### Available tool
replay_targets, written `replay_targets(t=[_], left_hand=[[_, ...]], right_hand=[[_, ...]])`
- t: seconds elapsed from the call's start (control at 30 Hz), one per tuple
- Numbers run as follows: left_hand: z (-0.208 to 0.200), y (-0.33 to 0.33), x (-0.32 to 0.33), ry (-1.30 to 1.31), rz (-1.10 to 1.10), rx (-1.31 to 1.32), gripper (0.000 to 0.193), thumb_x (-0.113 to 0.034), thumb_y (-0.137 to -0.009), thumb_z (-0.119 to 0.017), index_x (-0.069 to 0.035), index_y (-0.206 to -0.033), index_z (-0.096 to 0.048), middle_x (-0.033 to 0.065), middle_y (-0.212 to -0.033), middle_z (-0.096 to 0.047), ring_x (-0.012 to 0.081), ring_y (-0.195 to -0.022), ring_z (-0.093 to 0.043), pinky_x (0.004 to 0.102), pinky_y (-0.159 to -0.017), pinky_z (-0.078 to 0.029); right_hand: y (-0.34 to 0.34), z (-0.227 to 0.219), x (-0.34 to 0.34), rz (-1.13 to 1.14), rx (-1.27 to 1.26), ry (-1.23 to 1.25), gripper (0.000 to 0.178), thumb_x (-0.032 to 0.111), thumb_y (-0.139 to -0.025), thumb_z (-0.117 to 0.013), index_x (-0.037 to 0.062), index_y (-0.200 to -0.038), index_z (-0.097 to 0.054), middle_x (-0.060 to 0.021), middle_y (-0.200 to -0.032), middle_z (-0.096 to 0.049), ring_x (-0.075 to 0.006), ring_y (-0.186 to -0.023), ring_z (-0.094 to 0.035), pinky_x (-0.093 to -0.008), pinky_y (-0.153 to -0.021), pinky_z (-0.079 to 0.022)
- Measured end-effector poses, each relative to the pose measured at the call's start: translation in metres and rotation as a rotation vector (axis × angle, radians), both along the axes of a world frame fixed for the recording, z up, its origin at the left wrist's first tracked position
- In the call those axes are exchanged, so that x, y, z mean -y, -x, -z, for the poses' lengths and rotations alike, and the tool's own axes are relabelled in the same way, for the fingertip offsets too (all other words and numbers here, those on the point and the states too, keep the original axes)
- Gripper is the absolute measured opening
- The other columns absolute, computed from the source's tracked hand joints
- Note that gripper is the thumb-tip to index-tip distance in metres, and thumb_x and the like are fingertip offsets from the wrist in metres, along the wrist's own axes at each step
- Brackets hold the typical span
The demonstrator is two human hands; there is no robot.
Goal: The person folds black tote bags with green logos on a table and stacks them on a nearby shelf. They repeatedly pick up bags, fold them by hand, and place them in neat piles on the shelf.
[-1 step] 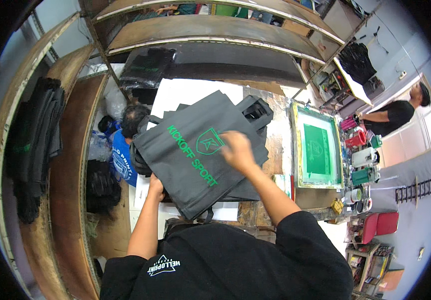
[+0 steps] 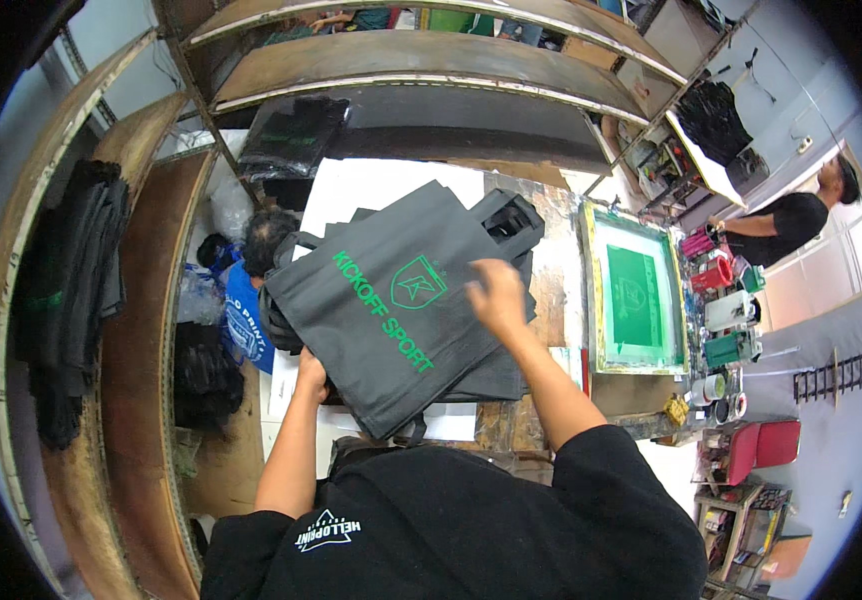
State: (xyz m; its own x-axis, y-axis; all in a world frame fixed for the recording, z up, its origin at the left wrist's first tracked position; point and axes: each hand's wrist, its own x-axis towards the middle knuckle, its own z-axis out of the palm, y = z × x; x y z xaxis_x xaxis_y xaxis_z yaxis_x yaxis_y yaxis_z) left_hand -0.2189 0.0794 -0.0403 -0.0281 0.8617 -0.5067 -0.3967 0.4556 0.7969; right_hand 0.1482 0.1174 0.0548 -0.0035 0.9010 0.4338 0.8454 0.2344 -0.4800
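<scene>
A dark grey cloth tote bag with a green printed shield and lettering lies slanted on top of a stack of similar bags. My left hand grips its near left edge, thumb on the side and the other fingers hidden beneath. Over the right part of the bag hovers my right hand, fingers loosely bent and apart, with nothing visible in it. Dark handles of the bags below stick out at the far right of the stack.
A framed printing screen with a green panel lies right of the bags, beside several paint containers. Shelves with dark bags stand left. One person in blue is low at the left; another in black stands far right.
My right hand has shifted right, away from the printed shield, uncovering it. My left hand keeps its place on the bag's edge.
</scene>
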Motion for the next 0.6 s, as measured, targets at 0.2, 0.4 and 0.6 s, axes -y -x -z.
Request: replay_targets(t=[0.2,0.4,0.6], left_hand=[[0.012,-0.003,-0.007,-0.041,0.01,0.031,0.042,-0.018,-0.092,-0.064,-0.003,-0.129,-0.053,0.0097,-0.118,-0.065,0.025,-0.101,-0.066,0.04,-0.085,-0.055],[0.011,0.006,-0.004,-0.075,-0.059,0.452,0.085,-0.059,-0.088,-0.065,-0.001,-0.144,-0.041,0.0145,-0.141,-0.052,0.03,-0.13,-0.048,0.0462,-0.11,-0.038],[-0.023,-0.013,-0.002,0.004,-0.006,-0.004,0.055,-0.019,-0.081,-0.078,0.0,-0.127,-0.053,0.0143,-0.116,-0.064,0.0284,-0.102,-0.065,0.0444,-0.09,-0.054]], right_hand=[[-0.105,0.075,-0.009,0.363,-0.013,0.407,0.057,0.043,-0.085,-0.071,0.0037,-0.125,-0.06,-0.0221,-0.126,-0.059,-0.0367,-0.12,-0.056,-0.0444,-0.102,-0.044],[-0.093,0.091,0.002,0.39,-0.074,0.295,0.055,0.036,-0.08,-0.077,0.0037,-0.121,-0.062,-0.0196,-0.123,-0.062,-0.0353,-0.118,-0.058,-0.0432,-0.102,-0.044],[-0.107,0.099,0.01,0.378,-0.083,0.378,0.064,0.02,-0.071,-0.081,0.0042,-0.129,-0.058,-0.0192,-0.131,-0.058,-0.0353,-0.126,-0.051,-0.0421,-0.11,-0.038]])
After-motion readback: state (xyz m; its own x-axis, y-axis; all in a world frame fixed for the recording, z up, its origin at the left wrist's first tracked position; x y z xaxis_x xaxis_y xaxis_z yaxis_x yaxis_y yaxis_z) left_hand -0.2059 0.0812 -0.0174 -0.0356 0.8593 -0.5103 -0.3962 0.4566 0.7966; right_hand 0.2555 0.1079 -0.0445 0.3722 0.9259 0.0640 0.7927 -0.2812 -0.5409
